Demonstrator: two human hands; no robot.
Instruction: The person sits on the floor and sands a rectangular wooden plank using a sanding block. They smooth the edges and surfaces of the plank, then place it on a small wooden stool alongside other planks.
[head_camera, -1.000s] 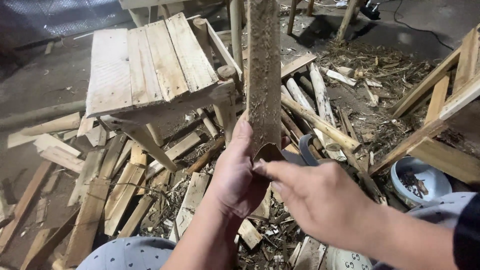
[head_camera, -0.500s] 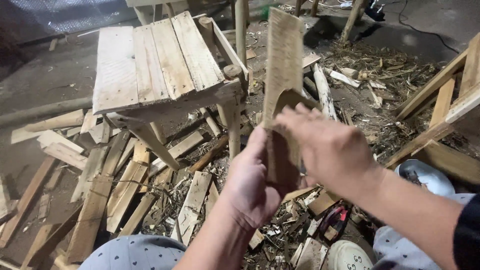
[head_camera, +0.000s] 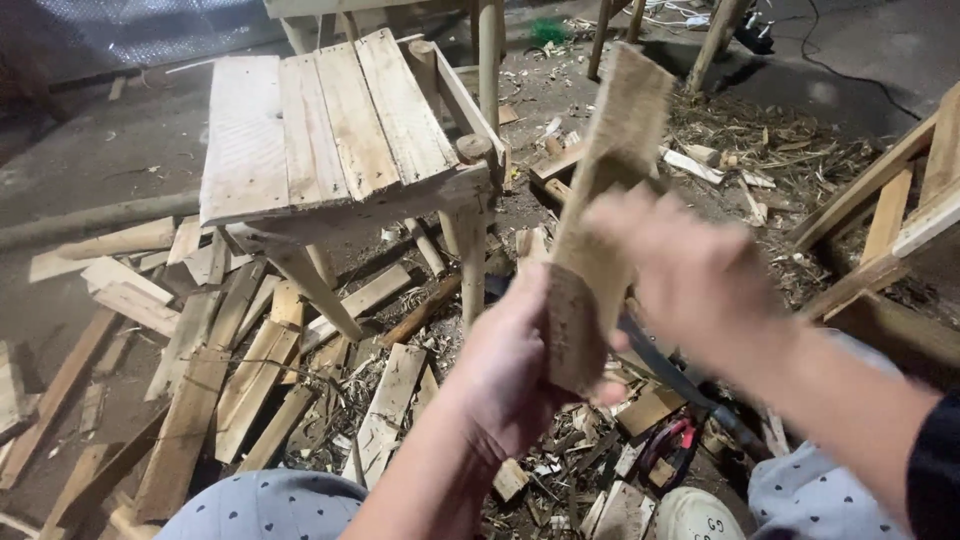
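Observation:
My left hand (head_camera: 505, 375) grips the lower end of a rough wooden plank (head_camera: 610, 190) and holds it upright, tilted slightly to the right. My right hand (head_camera: 690, 280) is motion-blurred against the plank's right edge, at about mid-height. It is closed around a dark blade (head_camera: 670, 370), which slants down to the right below it. My knees, in dotted grey fabric (head_camera: 260, 505), show at the bottom edge.
A small slatted wooden stool (head_camera: 320, 130) stands on the floor ahead, to the left. Several scrap boards (head_camera: 240, 370) and shavings litter the ground around it. A wooden frame (head_camera: 890, 220) leans at the right. A red-handled tool (head_camera: 670, 445) lies among chips below my hands.
My right hand has swept from the plank's lower end up along it and out to the right. The plank now tilts right, and the view has shifted slightly.

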